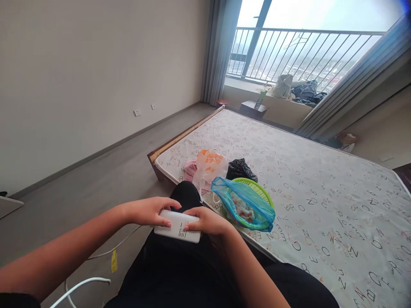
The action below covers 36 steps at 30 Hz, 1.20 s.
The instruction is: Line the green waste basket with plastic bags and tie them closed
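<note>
A white rectangular device (177, 226) with small dark print on its upper face lies level above my dark-clothed lap. My left hand (157, 212) grips its left end, thumb on top. Around its right part, my right hand (204, 221) is closed, the thumb resting near the print. The fingers beneath the device are hidden. A thin white cable (123, 241) with a yellow tag (114, 261) runs from near the device's left end down toward the floor.
On the patterned mattress (308, 184) are a green basket (261, 192), a blue translucent bag (247, 205), a black plastic bag (240, 169), a white bag with orange print (212, 167) and pink cloth (190, 170). A thicker white cable (85, 282) shows at lower left.
</note>
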### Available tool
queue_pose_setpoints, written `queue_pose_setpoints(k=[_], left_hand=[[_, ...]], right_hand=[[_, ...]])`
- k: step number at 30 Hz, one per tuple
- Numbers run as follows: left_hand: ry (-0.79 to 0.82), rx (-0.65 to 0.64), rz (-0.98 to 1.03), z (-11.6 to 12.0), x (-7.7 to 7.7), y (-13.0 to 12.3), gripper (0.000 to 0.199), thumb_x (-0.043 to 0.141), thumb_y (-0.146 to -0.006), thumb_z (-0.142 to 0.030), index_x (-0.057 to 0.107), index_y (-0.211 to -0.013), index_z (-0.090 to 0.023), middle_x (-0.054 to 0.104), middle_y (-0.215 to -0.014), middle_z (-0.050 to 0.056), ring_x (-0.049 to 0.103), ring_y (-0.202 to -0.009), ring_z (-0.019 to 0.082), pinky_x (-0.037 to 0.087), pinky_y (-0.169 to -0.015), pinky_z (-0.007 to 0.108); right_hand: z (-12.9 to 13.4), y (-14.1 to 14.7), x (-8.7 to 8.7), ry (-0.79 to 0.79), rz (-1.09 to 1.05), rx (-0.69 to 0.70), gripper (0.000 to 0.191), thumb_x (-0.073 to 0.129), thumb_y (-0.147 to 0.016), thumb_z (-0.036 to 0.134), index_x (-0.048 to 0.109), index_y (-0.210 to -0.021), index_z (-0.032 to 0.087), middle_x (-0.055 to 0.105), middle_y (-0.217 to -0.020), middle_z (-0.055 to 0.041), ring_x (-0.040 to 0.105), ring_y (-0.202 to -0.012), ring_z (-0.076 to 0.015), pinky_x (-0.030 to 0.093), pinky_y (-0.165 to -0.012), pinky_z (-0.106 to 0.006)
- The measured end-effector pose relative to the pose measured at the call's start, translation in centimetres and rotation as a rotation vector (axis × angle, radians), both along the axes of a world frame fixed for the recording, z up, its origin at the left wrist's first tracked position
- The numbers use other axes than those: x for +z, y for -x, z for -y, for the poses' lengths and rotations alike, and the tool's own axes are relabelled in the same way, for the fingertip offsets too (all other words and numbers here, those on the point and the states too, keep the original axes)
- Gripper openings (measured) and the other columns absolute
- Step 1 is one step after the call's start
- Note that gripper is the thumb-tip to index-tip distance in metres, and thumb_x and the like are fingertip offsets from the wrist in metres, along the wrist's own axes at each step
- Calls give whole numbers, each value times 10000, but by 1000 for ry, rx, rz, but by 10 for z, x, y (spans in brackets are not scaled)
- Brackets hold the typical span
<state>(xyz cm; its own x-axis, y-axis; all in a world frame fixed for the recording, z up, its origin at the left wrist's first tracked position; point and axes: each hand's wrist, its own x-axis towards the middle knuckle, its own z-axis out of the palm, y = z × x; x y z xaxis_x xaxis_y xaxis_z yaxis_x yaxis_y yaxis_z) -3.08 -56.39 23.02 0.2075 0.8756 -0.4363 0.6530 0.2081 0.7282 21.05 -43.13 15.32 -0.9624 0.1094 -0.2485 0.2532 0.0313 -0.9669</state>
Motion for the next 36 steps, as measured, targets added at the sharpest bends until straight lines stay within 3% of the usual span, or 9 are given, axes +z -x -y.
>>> queue_pose_setpoints(k=[3,6,10,14,18,21,23,29,36], left_hand=[[185,-68,32,-7,-31,-6,536,787,-714,-567,719,-1128,-234,738,-1034,29,675,-957,258,500,-772,281],[250,-48,124,-5,-55,-6,495,805,-677,-580,701,-983,-206,700,-925,7,649,-879,225,465,-705,249],[305,98,270,19,-72,8,518,806,-674,-576,680,-1008,-200,692,-952,25,640,-888,223,466,-713,248],[428,286,298,74,-76,57,536,792,-672,-570,684,-1037,-192,712,-990,59,645,-900,245,463,-711,256],[634,408,213,149,-82,104,497,792,-635,-558,694,-951,-187,713,-914,77,647,-832,268,479,-671,287],[722,445,194,191,-94,105,500,785,-574,-558,683,-901,-195,703,-864,78,641,-771,279,481,-615,304],[723,433,207,204,-104,91,503,784,-541,-554,672,-878,-197,698,-858,77,636,-752,271,476,-603,298],[694,410,407,188,-124,50,513,788,-599,-561,651,-936,-199,696,-918,66,636,-806,232,468,-671,270],[567,466,414,153,-115,15,547,798,-684,-606,656,-1009,-191,692,-918,39,609,-799,206,415,-658,251]], right_hand=[[0,10,3,-95,22,3,384,782,-818,486,777,-1110,236,735,-919,1,637,-777,-164,485,-662,-233],[7,16,-2,-133,40,-36,336,781,-826,463,774,-1053,215,729,-899,-10,631,-757,-152,474,-629,-219],[20,20,-18,29,50,-224,323,634,-933,474,703,-1113,214,698,-933,-25,631,-690,-132,467,-526,-201],[26,17,-29,82,67,-437,298,567,-969,437,630,-1171,227,685,-1042,-43,668,-714,-132,502,-515,-210],[31,15,-31,34,54,-429,261,559,-974,386,631,-1145,202,686,-976,-34,658,-724,-125,512,-589,-233],[38,15,-31,77,50,-358,265,562,-970,379,628,-1155,200,688,-977,-28,663,-752,-128,523,-646,-253],[43,15,-32,112,66,-323,268,566,-965,385,625,-1153,203,690,-987,-27,663,-769,-132,530,-677,-265],[48,8,-33,125,120,-306,292,609,-936,430,626,-1130,212,694,-1002,-32,659,-805,-150,522,-712,-286],[51,2,-37,126,123,-311,309,599,-937,451,620,-1141,220,697,-999,-33,660,-831,-163,511,-733,-297]])
